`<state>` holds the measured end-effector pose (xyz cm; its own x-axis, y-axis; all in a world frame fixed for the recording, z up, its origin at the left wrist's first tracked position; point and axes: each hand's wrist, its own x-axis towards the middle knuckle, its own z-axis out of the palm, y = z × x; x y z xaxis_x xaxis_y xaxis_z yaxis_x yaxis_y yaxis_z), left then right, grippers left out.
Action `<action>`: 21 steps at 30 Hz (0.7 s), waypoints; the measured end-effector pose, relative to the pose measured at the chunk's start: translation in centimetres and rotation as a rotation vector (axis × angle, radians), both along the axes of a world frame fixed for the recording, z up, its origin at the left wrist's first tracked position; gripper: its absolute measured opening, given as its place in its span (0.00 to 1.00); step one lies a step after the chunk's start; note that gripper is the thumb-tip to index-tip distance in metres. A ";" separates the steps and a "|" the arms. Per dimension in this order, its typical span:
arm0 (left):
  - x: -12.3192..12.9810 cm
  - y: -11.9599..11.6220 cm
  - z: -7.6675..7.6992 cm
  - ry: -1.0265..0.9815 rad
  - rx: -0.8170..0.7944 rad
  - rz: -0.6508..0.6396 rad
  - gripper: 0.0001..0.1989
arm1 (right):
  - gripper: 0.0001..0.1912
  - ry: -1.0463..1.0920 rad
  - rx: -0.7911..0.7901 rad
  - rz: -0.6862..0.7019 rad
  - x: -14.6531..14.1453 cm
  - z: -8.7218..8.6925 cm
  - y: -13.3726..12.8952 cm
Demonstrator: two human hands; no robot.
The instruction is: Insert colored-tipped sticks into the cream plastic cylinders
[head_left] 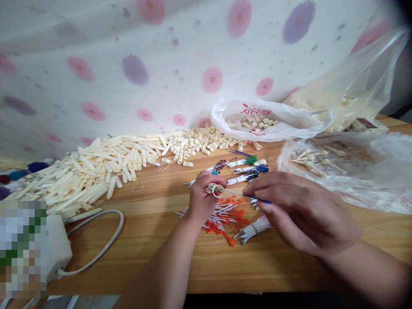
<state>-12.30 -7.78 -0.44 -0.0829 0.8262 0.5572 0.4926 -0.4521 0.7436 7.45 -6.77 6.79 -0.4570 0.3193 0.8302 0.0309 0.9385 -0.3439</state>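
My left hand (pixel 202 193) is closed around a cream slotted plastic tube (pixel 215 189), with its open round end facing me. Bits of colour show inside that opening. Between thumb and fingers, my right hand (pixel 302 212) pinches a thin pen refill (pixel 240 193) with a dark blue end. The refill's pale shaft points left to the tube's mouth; whether its tip is inside I cannot tell. Below my hands lies a loose pile of orange-ended refills (pixel 225 214), beside a banded bundle of white refills (pixel 254 229). Bundles with green (pixel 249 160), blue (pixel 260 168) and black ends lie behind.
A large heap of cream pen barrels (pixel 106 159) spreads along the back left, joined by short slotted tubes (pixel 193 143). Plastic bags with parts (pixel 270 133) stand at the back and right (pixel 370 171). A white power block (pixel 58 244) with a cable sits front left.
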 end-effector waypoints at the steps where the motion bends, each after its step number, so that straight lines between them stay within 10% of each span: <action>1: 0.0 0.0 -0.1 0.004 0.003 -0.009 0.05 | 0.13 -0.006 0.003 -0.013 -0.1 -0.1 0.0; 21: -0.7 -0.4 0.4 0.310 0.120 0.109 0.10 | 0.09 -0.065 -0.017 -0.118 -2.5 -3.0 1.8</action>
